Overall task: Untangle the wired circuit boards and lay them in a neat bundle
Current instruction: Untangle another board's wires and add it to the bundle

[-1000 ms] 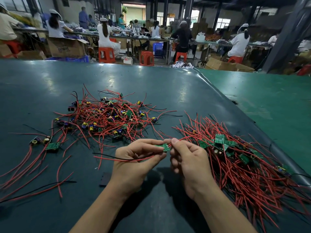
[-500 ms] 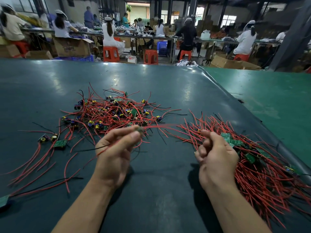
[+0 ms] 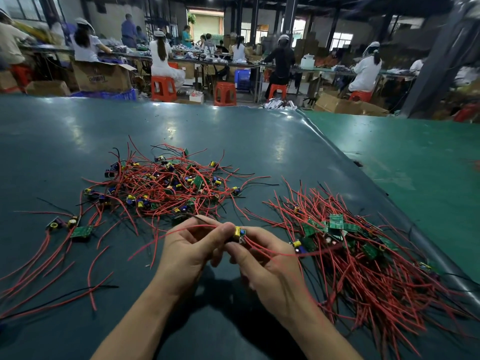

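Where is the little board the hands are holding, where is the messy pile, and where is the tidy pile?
held circuit board [image 3: 239, 233], head view, on its yellow capacitor between the fingertips.
tangled pile [image 3: 166, 187], head view, on its red-wire middle.
neat bundle [image 3: 363, 255], head view, on the laid-out red wires beside the green boards.

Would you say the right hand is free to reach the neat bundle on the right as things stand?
Probably, but not empty. The bundle lies just right of the right hand on bare table, nothing between. That hand, with the left hand, pinches a circuit board.
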Tool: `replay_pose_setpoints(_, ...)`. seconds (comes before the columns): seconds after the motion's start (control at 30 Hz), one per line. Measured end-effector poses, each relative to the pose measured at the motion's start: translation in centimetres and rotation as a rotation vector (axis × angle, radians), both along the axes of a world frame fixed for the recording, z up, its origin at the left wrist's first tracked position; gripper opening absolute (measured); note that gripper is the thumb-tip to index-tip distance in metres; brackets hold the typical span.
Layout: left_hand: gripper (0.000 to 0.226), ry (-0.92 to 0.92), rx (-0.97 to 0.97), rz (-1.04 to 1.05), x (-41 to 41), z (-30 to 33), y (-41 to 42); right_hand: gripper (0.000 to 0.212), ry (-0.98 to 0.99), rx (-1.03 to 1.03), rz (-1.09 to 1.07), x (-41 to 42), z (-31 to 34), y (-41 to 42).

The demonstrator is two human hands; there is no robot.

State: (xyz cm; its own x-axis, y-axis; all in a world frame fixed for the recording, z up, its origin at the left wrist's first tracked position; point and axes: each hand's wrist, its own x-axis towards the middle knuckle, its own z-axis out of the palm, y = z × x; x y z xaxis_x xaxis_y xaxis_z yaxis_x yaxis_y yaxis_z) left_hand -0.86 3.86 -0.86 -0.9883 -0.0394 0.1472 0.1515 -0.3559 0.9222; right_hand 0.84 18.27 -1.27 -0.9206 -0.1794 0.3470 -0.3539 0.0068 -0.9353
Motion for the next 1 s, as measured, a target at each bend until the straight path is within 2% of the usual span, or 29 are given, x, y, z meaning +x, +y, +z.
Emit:
replay_pose_setpoints(0.07, 0.053, -0.027, -0.022, 0.003, -0.2, -0.2, -0.1, 0.007, 0.011, 0.122, -0.073, 0.0, 0.0, 0.0)
replay_pose_setpoints(0.17, 0.054, -0.057, -0.066, -0.012, -0.4, -0.2, -0.1, 0.019, 0.025, 0.208, -0.130, 0.0, 0.1, 0.0)
replay_pose_setpoints(0.27, 0.044, -0.068, -0.072, -0.009, -0.5, -0.3, -0.1, 0.029, 0.085, 0.276, -0.138, 0.2, 0.4, -0.2)
replay_pose_setpoints(0.33, 0.035, -0.070, -0.072, 0.016, -0.6, -0.4, -0.1, 0.030, 0.060, 0.202, -0.090, 0.3, 0.6, -0.3)
replay_pose_setpoints(0.4, 0.031, -0.060, -0.063, 0.013, -0.5, -0.3, 0.0, 0.022, -0.045, 0.048, -0.026, 0.4, 0.8, -0.4)
replay_pose_setpoints(0.5, 0.032, -0.039, -0.081, 0.111, -0.4, -0.2, 0.1, 0.026, -0.195, -0.218, -0.116, 0.3, 0.8, -0.7)
replay_pose_setpoints(0.57, 0.028, 0.038, -0.286, 0.317, -0.4, -0.6, -0.1, 0.027, -0.265, -0.485, -0.307, -0.2, 1.2, -0.5)
replay_pose_setpoints(0.67, 0.011, 0.225, -0.825, 0.619, -0.4, -1.2, -0.6, 0.035, -0.356, -0.866, -0.491, -1.0, 1.8, 0.9)
replay_pose_setpoints(0.73, 0.009, 0.259, -1.063, 0.726, -0.5, -1.5, -0.9, 0.039, -0.360, -0.901, -0.545, -1.3, 2.0, 1.7)
replay_pose_setpoints(0.8, 0.028, 0.161, -1.177, 0.773, -0.9, -1.9, -1.4, 0.034, -0.362, -0.863, -0.556, -1.4, 2.2, 2.0)
replay_pose_setpoints(0.87, 0.038, 0.072, -1.245, 0.743, -1.2, -2.1, -2.1, 0.030, -0.399, -0.833, -0.528, -1.5, 2.1, 1.8)
replay_pose_setpoints(1.0, 0.028, -0.062, -1.283, 0.681, -1.3, -2.3, -2.8, 0.030, -0.510, -0.796, -0.451, -1.6, 1.6, 1.7)
